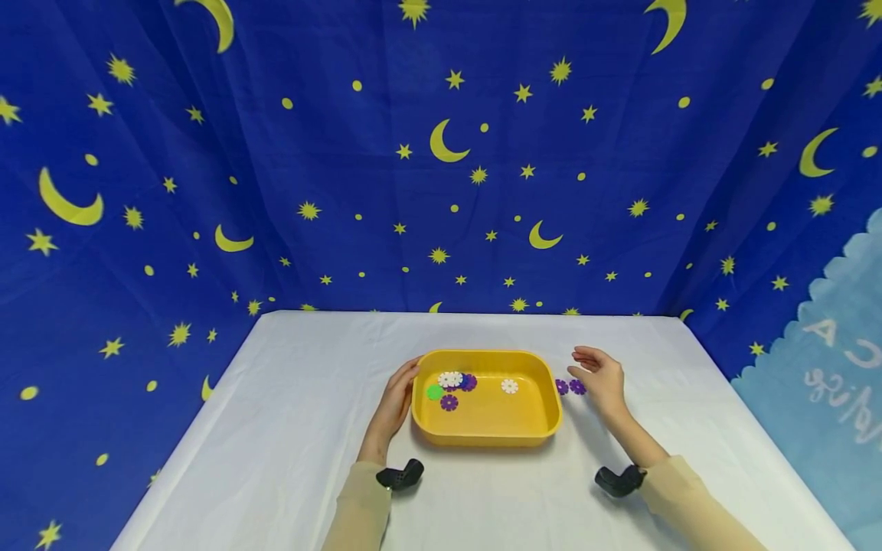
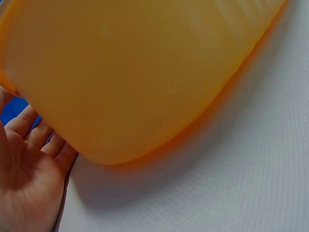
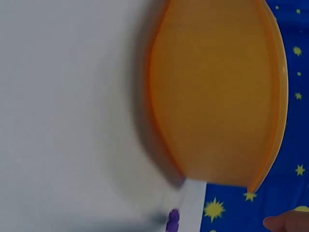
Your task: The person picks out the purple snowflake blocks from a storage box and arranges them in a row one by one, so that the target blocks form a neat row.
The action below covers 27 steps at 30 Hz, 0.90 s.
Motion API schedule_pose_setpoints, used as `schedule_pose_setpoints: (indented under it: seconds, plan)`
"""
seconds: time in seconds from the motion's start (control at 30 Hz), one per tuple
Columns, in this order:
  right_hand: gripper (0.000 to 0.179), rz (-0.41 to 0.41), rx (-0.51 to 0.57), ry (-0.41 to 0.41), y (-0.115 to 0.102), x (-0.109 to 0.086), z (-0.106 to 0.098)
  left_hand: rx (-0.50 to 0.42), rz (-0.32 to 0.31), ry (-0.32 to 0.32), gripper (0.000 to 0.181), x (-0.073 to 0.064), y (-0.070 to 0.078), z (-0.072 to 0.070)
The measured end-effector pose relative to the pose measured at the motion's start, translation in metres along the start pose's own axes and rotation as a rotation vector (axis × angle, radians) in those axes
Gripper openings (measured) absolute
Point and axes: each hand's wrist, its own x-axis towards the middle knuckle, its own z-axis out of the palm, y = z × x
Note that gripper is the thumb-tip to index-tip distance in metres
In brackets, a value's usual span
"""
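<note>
A yellow plastic tub [image 1: 488,441] sits on the white-covered table. Inside it, at the left, lie several snowflake discs: white [image 1: 449,379], green [image 1: 435,392], purple [image 1: 449,402] and dark blue. A lone white disc [image 1: 509,386] lies farther right in the tub. My left hand [image 1: 394,402] rests along the tub's left outer side, its fingers [image 2: 42,133] extended against the wall. To the right of the tub, my right hand [image 1: 603,385] hovers with loosely bent fingers and nothing visible in them. Two purple discs [image 1: 577,386] lie on the table between that hand and the tub.
White cloth covers the table [image 1: 331,367]. A dark blue curtain [image 1: 482,252] with yellow moons and stars hangs behind and at both sides. Light blue fabric [image 1: 827,383] with white letters hangs at the right. Each wrist wears a black camera [image 1: 401,476].
</note>
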Motion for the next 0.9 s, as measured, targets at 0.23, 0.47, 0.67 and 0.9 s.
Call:
schedule_pose_setpoints:
  seconds: [0.23, 0.47, 0.67, 0.9]
  plan:
    - [0.035, -0.01, 0.017, -0.042, -0.011, -0.001, 0.015, 0.007, 0.0, 0.004, 0.049, 0.0, 0.001, 0.001]
    - [0.035, 0.001, 0.045, -0.113, -0.022, -0.003, 0.034, -0.003, -0.004, 0.01, 0.048, 0.0, 0.001, 0.001]
    - [0.033, 0.008, 0.104, -0.174, -0.033, -0.008, 0.05, -0.002, -0.005, 0.009, 0.047, 0.0, 0.002, 0.001]
    - [0.034, -0.004, 0.114, -0.206, -0.03, -0.012, 0.07, -0.009, 0.001, -0.001, 0.047, 0.0, 0.0, 0.0]
